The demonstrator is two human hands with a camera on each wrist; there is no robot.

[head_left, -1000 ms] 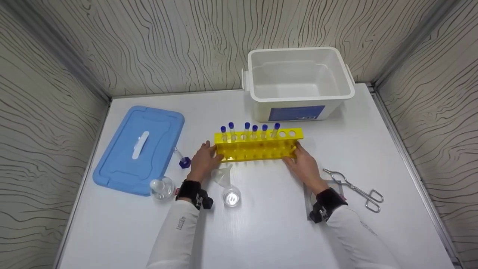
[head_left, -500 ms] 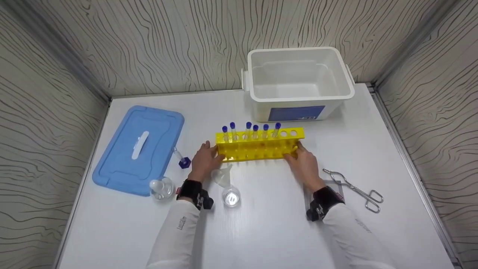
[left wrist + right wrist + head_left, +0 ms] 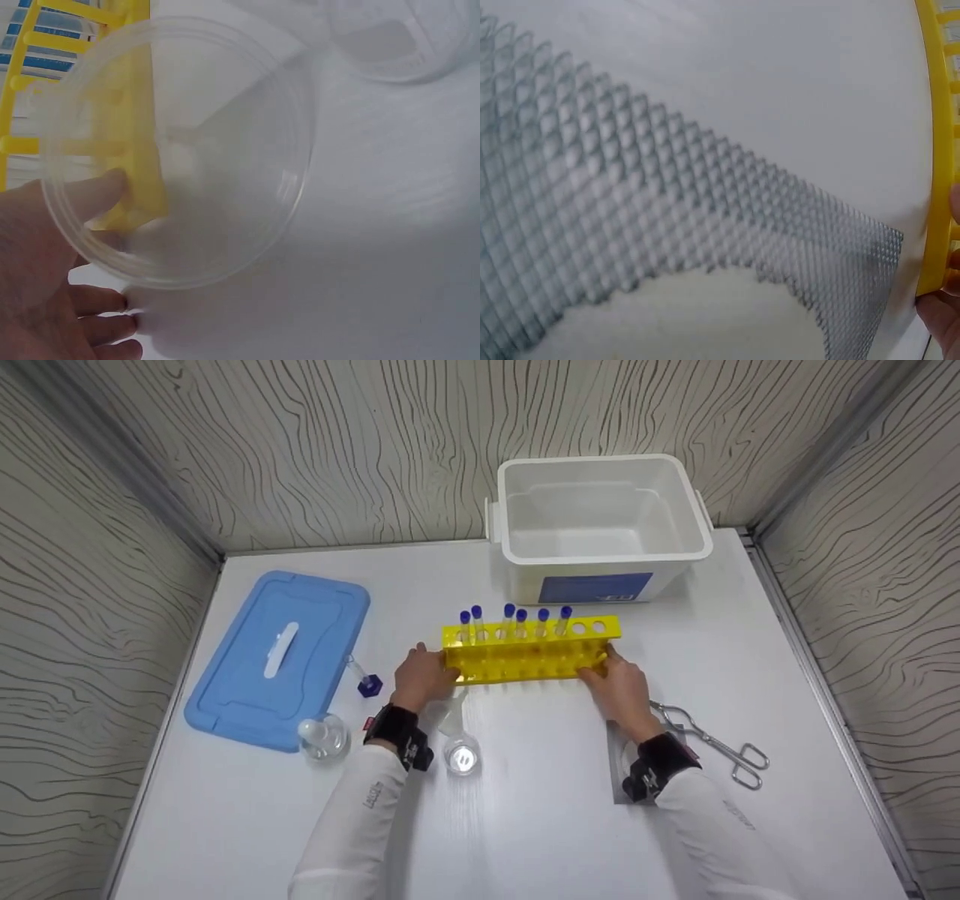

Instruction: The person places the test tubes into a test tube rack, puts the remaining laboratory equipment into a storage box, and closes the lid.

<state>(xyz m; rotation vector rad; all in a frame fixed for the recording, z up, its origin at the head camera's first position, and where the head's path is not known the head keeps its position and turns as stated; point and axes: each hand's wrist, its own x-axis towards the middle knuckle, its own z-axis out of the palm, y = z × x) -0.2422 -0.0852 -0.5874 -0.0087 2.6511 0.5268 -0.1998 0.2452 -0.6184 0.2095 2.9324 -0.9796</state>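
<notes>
A yellow test tube rack (image 3: 532, 651) stands on the white table in the head view, holding several clear tubes with blue caps (image 3: 542, 615). My left hand (image 3: 421, 679) grips its left end; in the left wrist view the thumb (image 3: 101, 191) lies on the rack's base, partly seen through a clear funnel (image 3: 225, 247). At the other end my right hand (image 3: 621, 690) holds the rack, thumb in front and fingers round the side. Only part of that hand shows in the right wrist view, where a grey wire gauze (image 3: 630, 172) fills the foreground.
Behind the rack stands a white bin (image 3: 600, 561). To the left lie a blue lid (image 3: 322, 615), a small cylinder with a blue hexagonal base (image 3: 369, 685) and a glass bottle (image 3: 324, 737). A clear glass vessel (image 3: 461, 755) is in front; metal tongs (image 3: 712, 741) lie right.
Both hands have shifted the test tube rack a little to the right, its tubes moving along with it. The other things on the table stay where they were.
</notes>
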